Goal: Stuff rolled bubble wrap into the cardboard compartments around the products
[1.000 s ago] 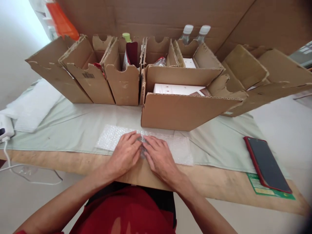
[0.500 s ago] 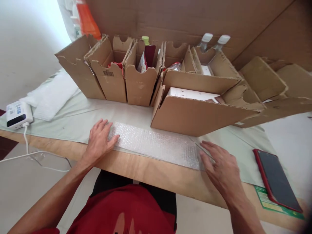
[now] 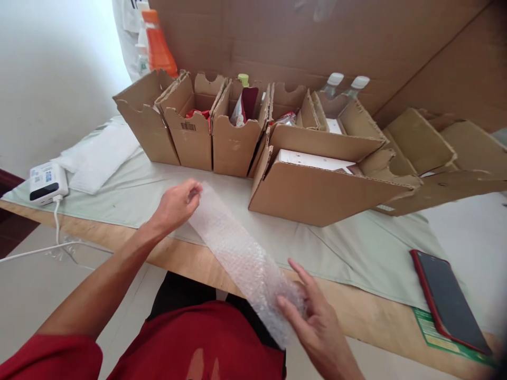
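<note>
A long strip of clear bubble wrap slants from the cloth on the table down over the front edge towards my lap. My left hand pinches its far left corner, thumb against curled fingers. At the near end, my right hand has thumb and fingers around the wrap, with the index finger stretched out. Part of that end is hidden behind the fingers. Just behind the strip stands a cardboard box with white packs inside.
Several cardboard bins line the back. A white device with a cable and white foam sheets lie at left. At right are a red-cased phone and a green card. An orange bottle stands behind.
The bubble wrap lay flat under both hands; now it is lifted and turned aslant. My left hand has closed on its corner, and my right hand has moved nearer with the other end.
</note>
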Demonstrator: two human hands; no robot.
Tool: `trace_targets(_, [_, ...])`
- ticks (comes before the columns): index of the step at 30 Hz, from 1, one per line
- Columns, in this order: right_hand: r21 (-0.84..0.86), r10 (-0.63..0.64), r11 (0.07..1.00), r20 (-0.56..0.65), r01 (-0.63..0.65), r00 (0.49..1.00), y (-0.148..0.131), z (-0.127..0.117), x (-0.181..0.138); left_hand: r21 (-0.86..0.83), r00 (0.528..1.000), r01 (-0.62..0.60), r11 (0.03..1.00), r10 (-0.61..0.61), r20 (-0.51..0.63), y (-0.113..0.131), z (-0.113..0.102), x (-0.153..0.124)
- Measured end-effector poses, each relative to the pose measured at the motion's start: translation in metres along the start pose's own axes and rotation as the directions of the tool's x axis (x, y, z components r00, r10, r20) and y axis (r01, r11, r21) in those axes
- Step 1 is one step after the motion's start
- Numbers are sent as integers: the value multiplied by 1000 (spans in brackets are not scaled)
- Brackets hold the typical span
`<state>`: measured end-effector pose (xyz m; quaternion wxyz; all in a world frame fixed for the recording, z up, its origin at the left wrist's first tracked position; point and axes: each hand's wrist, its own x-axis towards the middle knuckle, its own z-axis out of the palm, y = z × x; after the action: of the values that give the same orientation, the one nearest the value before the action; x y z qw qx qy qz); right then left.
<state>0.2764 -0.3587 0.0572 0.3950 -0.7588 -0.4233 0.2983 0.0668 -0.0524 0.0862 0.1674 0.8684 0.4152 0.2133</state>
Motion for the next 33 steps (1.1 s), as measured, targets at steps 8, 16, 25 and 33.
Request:
trace_targets(8, [210, 86, 970, 188, -126, 978, -6, 71, -32, 36, 938, -306, 951, 295, 182, 33, 43, 92])
trace_targets(16, [244, -13, 967, 323, -70, 946, -24, 72, -23, -171, 898, -412, 895, 431, 93, 39, 35, 32])
trace_targets(25, [687, 113, 637, 366, -350, 924, -34, 72, 19, -577, 924, 64, 814, 170, 343, 20, -6, -121])
trace_targets(33, [345, -79, 934, -52, 92, 996, -31, 58, 28, -363, 989, 77, 928, -26, 144, 35, 44, -101])
